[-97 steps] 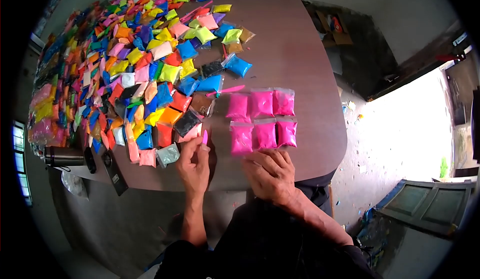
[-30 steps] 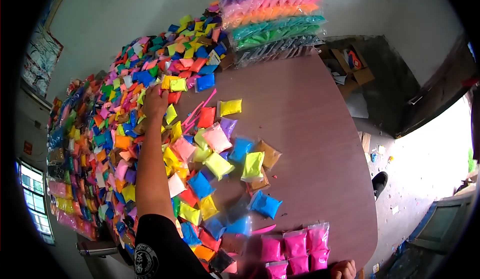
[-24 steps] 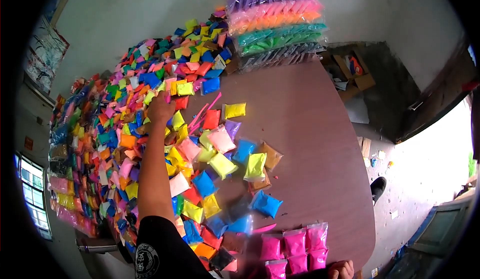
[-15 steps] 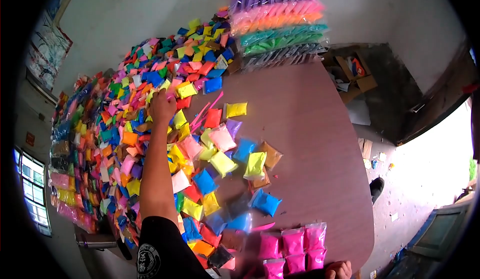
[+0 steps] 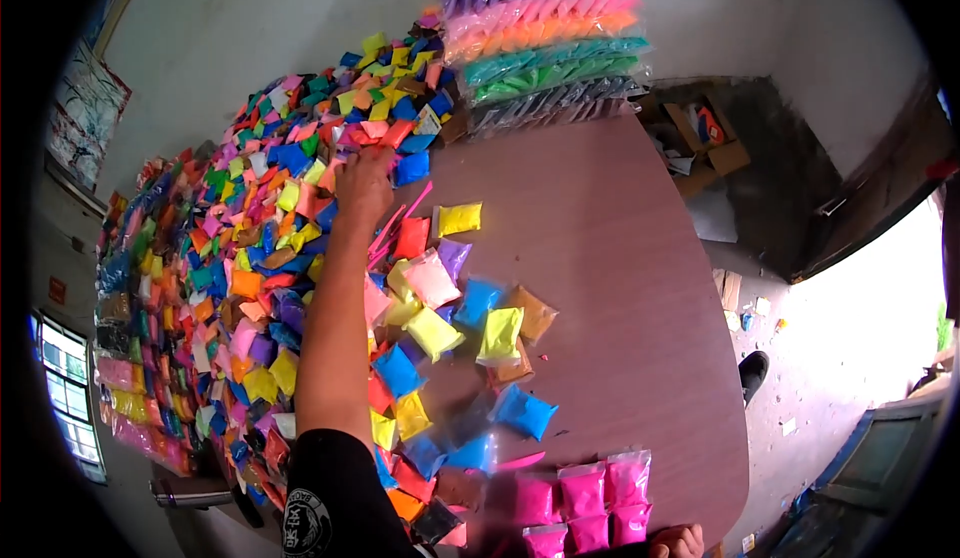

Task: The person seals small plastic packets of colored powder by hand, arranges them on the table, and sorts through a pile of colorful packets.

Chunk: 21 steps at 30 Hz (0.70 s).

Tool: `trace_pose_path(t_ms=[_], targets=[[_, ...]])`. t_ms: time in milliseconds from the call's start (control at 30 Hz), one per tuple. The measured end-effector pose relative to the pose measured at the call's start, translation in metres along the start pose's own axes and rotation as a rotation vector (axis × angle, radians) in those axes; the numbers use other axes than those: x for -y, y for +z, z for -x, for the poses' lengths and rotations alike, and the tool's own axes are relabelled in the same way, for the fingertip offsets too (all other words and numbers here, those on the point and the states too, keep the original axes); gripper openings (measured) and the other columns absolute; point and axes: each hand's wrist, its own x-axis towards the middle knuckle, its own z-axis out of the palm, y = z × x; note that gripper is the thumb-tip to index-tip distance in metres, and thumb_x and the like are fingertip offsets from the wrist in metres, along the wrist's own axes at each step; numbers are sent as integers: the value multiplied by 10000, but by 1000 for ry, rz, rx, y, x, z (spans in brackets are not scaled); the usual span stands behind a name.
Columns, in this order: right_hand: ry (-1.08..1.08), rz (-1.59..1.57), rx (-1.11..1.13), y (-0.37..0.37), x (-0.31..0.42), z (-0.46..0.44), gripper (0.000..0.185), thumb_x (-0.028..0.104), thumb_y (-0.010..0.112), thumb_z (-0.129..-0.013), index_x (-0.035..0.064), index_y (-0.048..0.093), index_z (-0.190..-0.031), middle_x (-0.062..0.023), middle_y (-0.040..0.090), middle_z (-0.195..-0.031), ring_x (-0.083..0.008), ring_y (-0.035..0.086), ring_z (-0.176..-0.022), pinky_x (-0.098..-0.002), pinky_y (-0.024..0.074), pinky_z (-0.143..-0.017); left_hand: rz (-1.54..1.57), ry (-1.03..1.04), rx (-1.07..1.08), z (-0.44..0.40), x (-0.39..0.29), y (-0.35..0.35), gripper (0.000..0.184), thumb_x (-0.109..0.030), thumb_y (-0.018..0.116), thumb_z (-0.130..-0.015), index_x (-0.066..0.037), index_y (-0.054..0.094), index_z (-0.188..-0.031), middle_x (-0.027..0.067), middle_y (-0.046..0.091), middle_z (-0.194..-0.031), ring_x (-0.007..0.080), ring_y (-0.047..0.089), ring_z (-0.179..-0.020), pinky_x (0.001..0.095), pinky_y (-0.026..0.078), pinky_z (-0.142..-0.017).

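Note:
My left hand (image 5: 365, 180) reaches into the right side of a large heap of small colourful packets (image 5: 250, 248). Its fingers are bent down among them, closed, and what they pinch is hidden. A blue packet (image 5: 411, 168) lies just right of the fingers. My right hand (image 5: 679, 541) is at the near table edge with curled fingers; whatever is inside them cannot be seen. Beside it lie two rows of bright pink packets (image 5: 583, 490). Between the hands are loose packets, among them a yellow-green one (image 5: 501, 336) and a blue one (image 5: 525, 412).
Bagged packets sorted by colour (image 5: 550, 38) are stacked at the far end of the brown table (image 5: 620, 288). Thin pink strips (image 5: 400, 220) lie near the heap. An open cardboard box (image 5: 705, 138) stands beyond the table, and a dark shoe (image 5: 754, 373) shows on the floor.
My left hand has moved right and slightly farther away across the heap; the yellow packet that was beside it no longer shows. My right hand stays at the edge.

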Motion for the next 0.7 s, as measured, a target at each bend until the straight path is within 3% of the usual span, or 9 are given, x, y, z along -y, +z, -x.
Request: trace_pose_path(t_ms=[133,200,233,367,600,700], targets=[[-1,10,-16,2,-1,1,102,55,576,-918,-2,658,-900,-164,636,-832,-336,567,-716,-433,434,-670,160,-86,-25,-4,-9,6,523,-126,659,-806,-151,625,-1328,156,675,-1234,376,612,-1166,532,503,-976],[-7,3,-21,3,-2,0,100,55,577,-917,-2,658,-899,-164,636,-833,-336,568,-716,-434,434,-671,354,-210,134,-9,-2,0,532,-169,669,-797,-130,628,-1326,191,698,-1214,405,621,-1166,501,499,-1019],[-15,3,-22,3,-1,0,100,55,578,-917,-2,659,-899,-164,637,-833,-336,568,-716,-434,434,-671,362,-200,125,-10,0,2,513,-213,692,-799,-111,638,-1299,209,718,-1144,431,650,-1089,499,520,-981],[-35,11,-45,4,-1,2,97,55,582,-916,-2,659,-896,-165,639,-835,-336,570,-717,-434,435,-672,334,-214,93,3,-3,0,477,-234,702,-808,-86,635,-1257,206,720,-1122,430,679,-1048,521,545,-927],[-52,19,-55,3,-1,6,87,67,611,-911,2,665,-891,-173,645,-847,-337,577,-729,-433,441,-688,263,-261,189,54,11,-43,489,-233,744,-767,-48,630,-1205,225,716,-1118,406,677,-1081,515,538,-938],[-44,56,-31,2,-8,15,83,84,626,-906,13,670,-907,-174,638,-846,-356,577,-754,-445,447,-703,296,-357,78,79,37,-68,451,-252,751,-783,-36,648,-1165,226,726,-1064,411,695,-1012,509,555,-897]])
